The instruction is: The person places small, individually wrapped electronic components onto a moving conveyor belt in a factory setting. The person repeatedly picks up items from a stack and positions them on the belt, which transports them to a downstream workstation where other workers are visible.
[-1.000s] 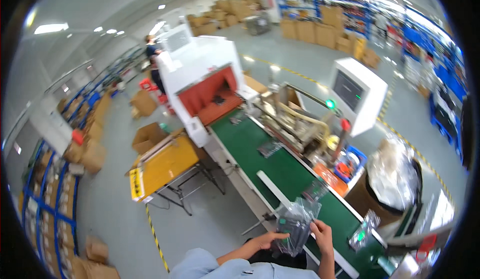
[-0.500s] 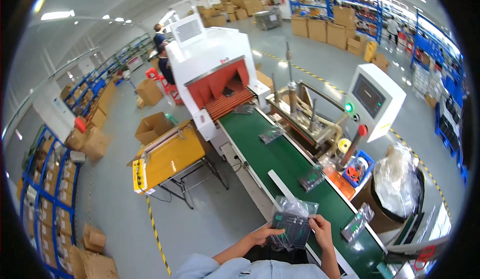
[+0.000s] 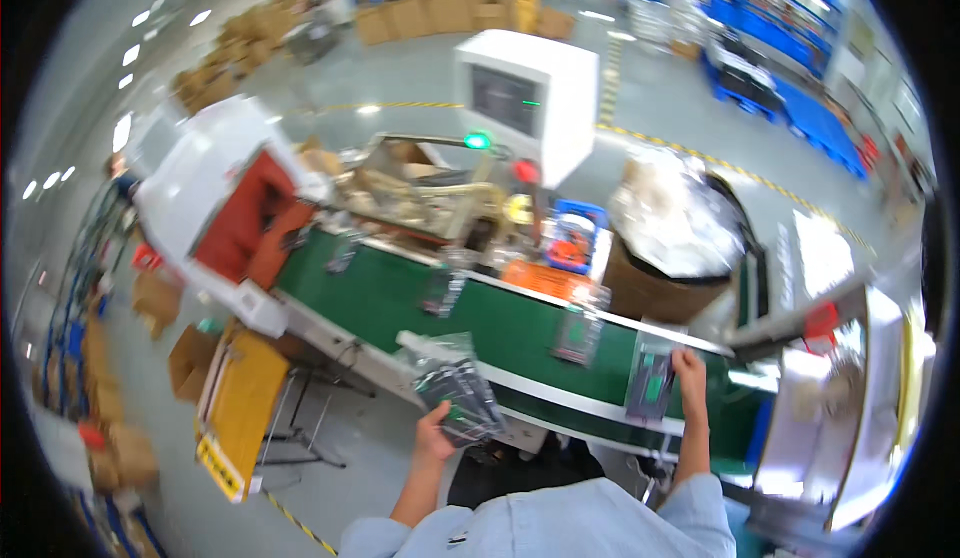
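My left hand (image 3: 434, 438) is closed on the near edge of a dark, flat packet (image 3: 462, 405) in a loose clear plastic bag. It holds this packet tilted in front of the conveyor's near edge. Over the right part of the green conveyor belt (image 3: 510, 343), my right hand (image 3: 690, 373) has its fingers closed at the upper right edge of another bagged dark packet (image 3: 650, 386) with a green mark. To the left along the belt lie more bagged packets, the nearest one (image 3: 578, 333) apart from both hands. Motion blurs the finer details.
A white machine (image 3: 215, 193) with a red curtained opening stands at the belt's left end. Behind the belt are a control box (image 3: 530, 98), a blue tray (image 3: 575, 233) and a bin of clear plastic (image 3: 670, 218). A yellow-topped table (image 3: 238, 408) stands at left.
The view has swung to the right. My right hand has left the packet held in front of me and moved right to one at the belt. My left hand still grips its bagged packet.
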Tool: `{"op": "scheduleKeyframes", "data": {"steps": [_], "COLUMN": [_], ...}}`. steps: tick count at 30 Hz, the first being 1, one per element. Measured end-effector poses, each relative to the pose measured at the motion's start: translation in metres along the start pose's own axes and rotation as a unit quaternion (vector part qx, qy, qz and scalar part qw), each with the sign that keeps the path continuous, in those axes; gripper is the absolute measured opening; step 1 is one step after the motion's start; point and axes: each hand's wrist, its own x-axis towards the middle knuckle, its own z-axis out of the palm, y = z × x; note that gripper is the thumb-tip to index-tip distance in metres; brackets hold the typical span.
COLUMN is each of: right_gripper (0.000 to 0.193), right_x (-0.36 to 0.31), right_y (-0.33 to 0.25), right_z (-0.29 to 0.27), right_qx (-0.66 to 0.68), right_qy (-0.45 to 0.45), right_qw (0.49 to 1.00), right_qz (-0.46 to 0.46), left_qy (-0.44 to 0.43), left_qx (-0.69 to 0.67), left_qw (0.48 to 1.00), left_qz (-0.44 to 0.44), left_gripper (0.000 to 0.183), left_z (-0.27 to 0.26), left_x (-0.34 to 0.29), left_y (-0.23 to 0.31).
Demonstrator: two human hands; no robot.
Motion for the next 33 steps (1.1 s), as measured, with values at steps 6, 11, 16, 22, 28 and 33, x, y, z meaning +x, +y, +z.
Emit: {"op": "scheduleKeyframes", "data": {"steps": [6,11,16,22,28,33], "right_gripper": [0.023,0.026,0.025,0.024,0.022,0.025], "right_x": [0.068,0.098,0.111,0.100,0.097,0.091], "right_y": [0.125,0.164,0.169,0.121,0.122,0.124], "right_z": [-0.125,-0.094,-0.010,0.016,0.002,0.004], "right_qx": [-0.122,-0.183,-0.255,-0.295,-0.264,-0.334], "right_qy": [0.218,0.219,0.241,0.246,0.243,0.205], "right_qw": [0.968,0.954,0.933,0.921,0.933,0.919], "right_qz": [0.019,0.089,0.076,0.063,0.036,0.043], "left_qy": [-0.010,-0.027,-0.039,-0.010,-0.019,-0.035], "left_qx": [0.048,0.095,0.122,0.130,0.104,0.117], "left_qw": [0.993,0.981,0.965,0.974,0.979,0.981], "left_qz": [-0.107,-0.170,-0.228,-0.187,-0.175,-0.153], "left_gripper": [0.045,0.043,0.041,0.036,0.035,0.035], "left_z": [-0.018,-0.017,0.005,-0.004,0.007,0.014], "left_x": [0.013,0.016,0.006,0.003,0.007,0.008], "left_y": [-0.039,-0.054,-0.052,-0.060,-0.071,-0.079]}}
